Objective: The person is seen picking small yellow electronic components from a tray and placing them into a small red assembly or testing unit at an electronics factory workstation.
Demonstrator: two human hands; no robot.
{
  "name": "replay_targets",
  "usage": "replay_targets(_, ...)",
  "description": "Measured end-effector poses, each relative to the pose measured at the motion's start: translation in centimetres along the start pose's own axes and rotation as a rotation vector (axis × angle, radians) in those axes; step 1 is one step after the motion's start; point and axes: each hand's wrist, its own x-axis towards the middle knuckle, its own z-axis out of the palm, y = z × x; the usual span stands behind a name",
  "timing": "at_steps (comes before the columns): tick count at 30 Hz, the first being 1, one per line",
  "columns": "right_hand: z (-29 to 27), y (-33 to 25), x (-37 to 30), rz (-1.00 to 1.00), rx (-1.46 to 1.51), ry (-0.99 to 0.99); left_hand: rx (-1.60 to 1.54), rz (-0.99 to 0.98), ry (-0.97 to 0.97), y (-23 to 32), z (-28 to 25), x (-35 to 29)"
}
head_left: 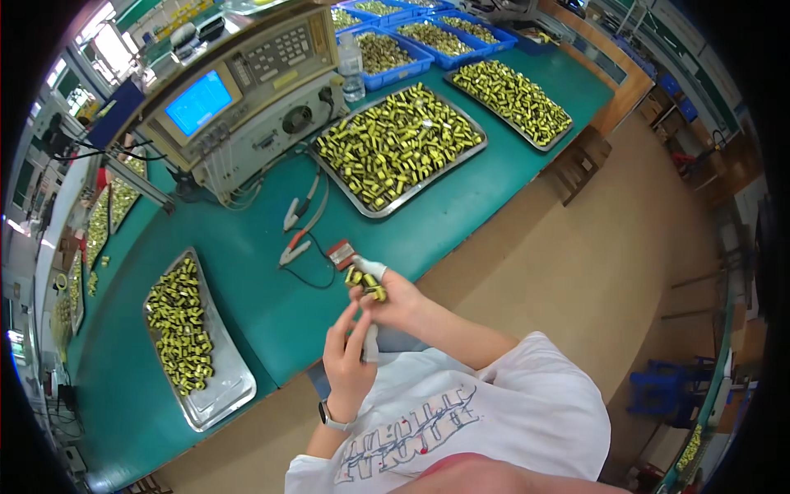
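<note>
In my right hand (pixel 397 303) is a small cluster of yellow-and-black wound components (pixel 367 283), gripped by the fingers; a white cover sits on one digit. Just below and left, my left hand (pixel 347 362) has its fingers stretched up to the right hand's fingertips, slightly blurred. Its thumb also wears a white cover, standing apart from those fingers. Nothing shows clearly inside it. Close beyond the hands lies a red-and-silver test fixture (pixel 341 254), joined to a dark cable. Clip leads (pixel 295 247) with red and grey handles rest on the green table (pixel 271 313).
A metal tray (pixel 226 387) of such components lies left, its near end bare. Two fuller trays, the middle one (pixel 393 206) and the right one (pixel 546 146), stand farther back. Behind are a bench meter (pixel 247 82), a plastic bottle (pixel 351 70) and blue bins (pixel 403 76).
</note>
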Motion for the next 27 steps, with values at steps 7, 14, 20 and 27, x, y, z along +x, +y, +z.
replay_targets(7, 5.4, -12.3, 1.3, -0.560, -0.432, 0.265, 0.094, -0.243, 0.017, -1.3, -9.3, -3.7)
replay_targets(14, 5.2, -32.3, 5.5, -1.594, -1.520, 0.603, 0.306, -0.570, 0.011, -1.8, -15.1, -9.2)
replay_targets(20, 6.1, -36.8, 9.0, -1.382, -2.227, 0.904, 0.398, -0.701, 0.058, -3.6, -17.9, -11.2)
replay_targets(27, 6.7, -35.0, 10.1, -1.204, -2.542, 1.066, 0.584, -0.715, 0.159, -10.1, -20.3, -11.1)
